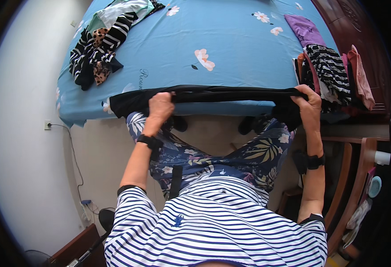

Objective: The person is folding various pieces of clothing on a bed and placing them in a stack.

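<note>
A long black garment point(228, 94) is stretched sideways along the near edge of a bed with a blue floral sheet point(168, 60). My left hand point(162, 106) is closed on it left of the middle, and the garment runs on past that hand to the left. On the right, my right hand point(308, 100) pinches its other end between thumb and fingers, with a dark part hanging below over my knee. Crumpled striped and leopard-print clothes point(97, 55) lie on the left of the sheet. Folded clothes point(329, 73) are stacked at the right, beside a purple folded garment point(305, 30).
A carved dark wooden headboard or cabinet panel point(365, 40) borders the bed's right side. Wooden chair-like furniture point(362, 173) stands at my lower right. A wall socket point(47, 124) with a plugged-in cable is on the left wall. My knees are close to the bed's edge.
</note>
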The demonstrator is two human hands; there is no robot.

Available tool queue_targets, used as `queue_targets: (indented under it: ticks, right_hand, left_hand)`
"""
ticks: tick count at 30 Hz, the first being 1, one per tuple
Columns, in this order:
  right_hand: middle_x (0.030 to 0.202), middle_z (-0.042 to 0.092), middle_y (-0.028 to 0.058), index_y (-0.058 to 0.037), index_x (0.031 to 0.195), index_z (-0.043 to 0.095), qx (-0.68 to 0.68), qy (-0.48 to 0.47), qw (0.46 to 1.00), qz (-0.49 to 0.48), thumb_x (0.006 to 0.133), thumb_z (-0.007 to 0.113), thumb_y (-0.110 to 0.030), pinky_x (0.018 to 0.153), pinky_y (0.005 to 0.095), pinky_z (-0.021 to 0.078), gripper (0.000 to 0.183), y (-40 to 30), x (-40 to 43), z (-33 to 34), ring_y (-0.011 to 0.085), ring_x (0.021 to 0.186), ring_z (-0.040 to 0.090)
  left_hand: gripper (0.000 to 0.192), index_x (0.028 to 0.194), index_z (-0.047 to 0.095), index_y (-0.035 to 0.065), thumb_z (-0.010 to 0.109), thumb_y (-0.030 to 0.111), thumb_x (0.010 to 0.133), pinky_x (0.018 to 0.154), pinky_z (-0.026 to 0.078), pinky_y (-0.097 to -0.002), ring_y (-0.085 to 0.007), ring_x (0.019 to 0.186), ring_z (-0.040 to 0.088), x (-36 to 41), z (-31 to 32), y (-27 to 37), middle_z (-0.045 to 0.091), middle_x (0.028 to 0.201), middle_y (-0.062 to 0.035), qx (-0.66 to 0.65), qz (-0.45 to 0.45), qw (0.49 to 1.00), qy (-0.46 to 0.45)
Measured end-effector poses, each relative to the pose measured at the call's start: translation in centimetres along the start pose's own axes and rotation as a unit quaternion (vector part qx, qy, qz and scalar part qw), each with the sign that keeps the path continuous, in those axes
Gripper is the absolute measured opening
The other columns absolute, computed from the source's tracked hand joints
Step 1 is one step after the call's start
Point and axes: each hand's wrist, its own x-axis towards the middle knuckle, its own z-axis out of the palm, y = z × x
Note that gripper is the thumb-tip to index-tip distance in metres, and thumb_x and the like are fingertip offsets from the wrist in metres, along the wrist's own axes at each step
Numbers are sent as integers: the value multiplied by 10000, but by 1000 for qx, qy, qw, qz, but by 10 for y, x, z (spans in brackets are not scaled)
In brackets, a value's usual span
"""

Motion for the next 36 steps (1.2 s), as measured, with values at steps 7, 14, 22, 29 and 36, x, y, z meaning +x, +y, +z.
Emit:
queue_targets:
  ticks: [7,14,22,29,36]
  right_hand:
    - [698,512,-49,3,794,592,-31,54,998,13,768,588,49,650,182,373,53,16,-4,-36,32,695,465]
    - [708,506,-42,10,792,583,-63,52,996,28,772,587,55,647,187,370,50,24,-14,-49,40,689,455]
    - [705,503,-11,17,787,562,-99,9,994,47,741,592,72,646,207,384,78,40,-40,-59,67,693,479]
    - [745,514,51,50,792,543,-115,-47,990,67,612,581,129,673,224,417,200,69,-95,-55,122,709,526]
    - [731,486,57,15,762,546,-128,-62,981,134,568,617,78,679,258,421,216,104,-119,-42,173,716,515]
  left_hand:
    - [154,787,663,29,530,77,724,700,503,-471,-406,778,630,-22,-47,-89,638,789,-231,124,-114,985,38]
    - [168,882,651,101,528,80,769,813,457,-428,-376,896,608,-37,-74,-105,653,870,-169,116,-83,989,25]
    - [209,956,641,117,494,58,820,790,417,-433,-306,885,608,-70,-89,-144,647,911,-121,154,-40,982,98]
    - [243,1000,615,86,528,37,778,878,401,-512,-317,1000,567,-166,-51,-150,619,1011,-123,126,-60,989,-39]
    - [156,893,592,29,577,37,738,706,474,-415,-345,811,600,-140,-72,-160,619,843,-155,15,-86,996,21]
